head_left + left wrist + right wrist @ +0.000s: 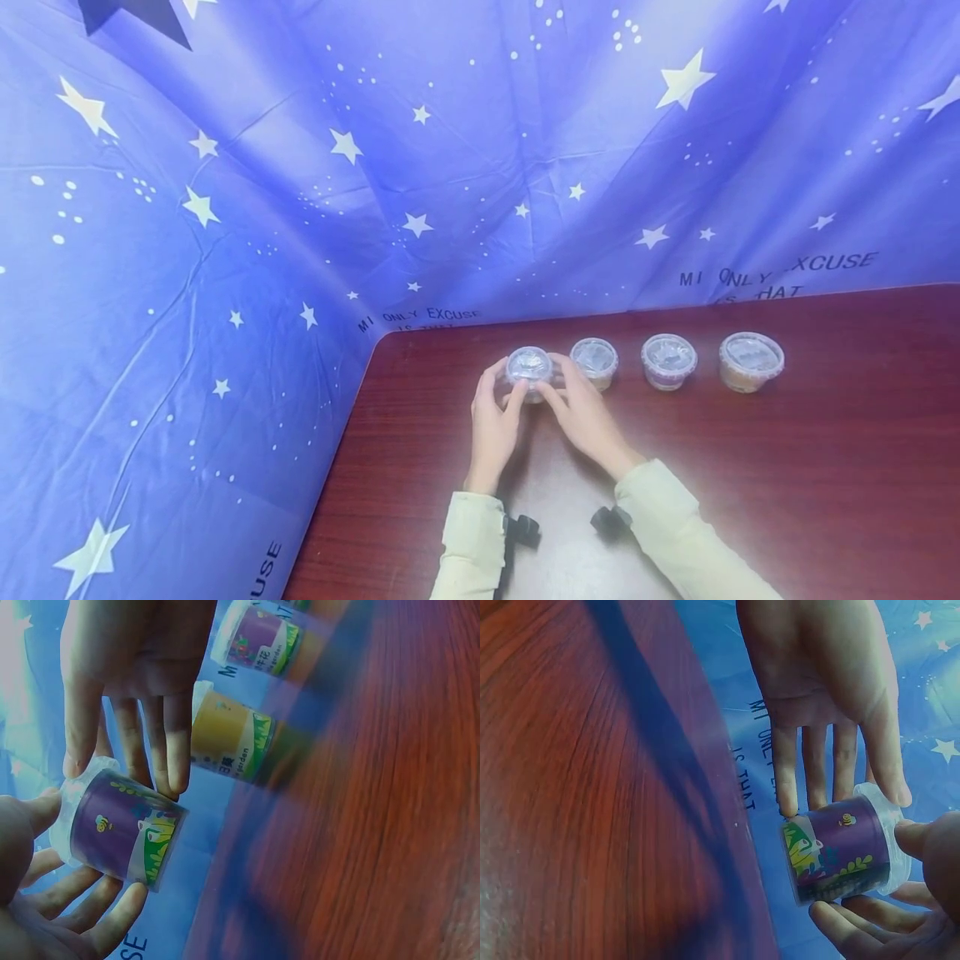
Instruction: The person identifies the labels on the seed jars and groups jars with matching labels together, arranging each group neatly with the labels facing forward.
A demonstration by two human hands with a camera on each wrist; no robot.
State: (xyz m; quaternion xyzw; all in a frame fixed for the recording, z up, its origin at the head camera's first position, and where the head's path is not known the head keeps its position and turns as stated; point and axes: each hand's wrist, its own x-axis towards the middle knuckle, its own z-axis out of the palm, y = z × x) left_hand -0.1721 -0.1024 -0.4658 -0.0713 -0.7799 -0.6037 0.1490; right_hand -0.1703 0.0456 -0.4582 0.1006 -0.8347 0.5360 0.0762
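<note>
Both hands hold a small plastic cup with a clear lid, near the far side of the table. Its label is purple, with a bee and green leaves. From the left side, my left hand grips it, fingers along the wall and thumb at the lid's rim. Opposite it, my right hand holds the other side the same way. Both thumbs lie close together at the lid's near edge. In the right wrist view the lid is on the cup.
To the right stand three more lidded cups in a row: a yellow-labelled one, a purple one and a yellowish one. The dark red wooden table meets a blue star-patterned curtain behind and at left.
</note>
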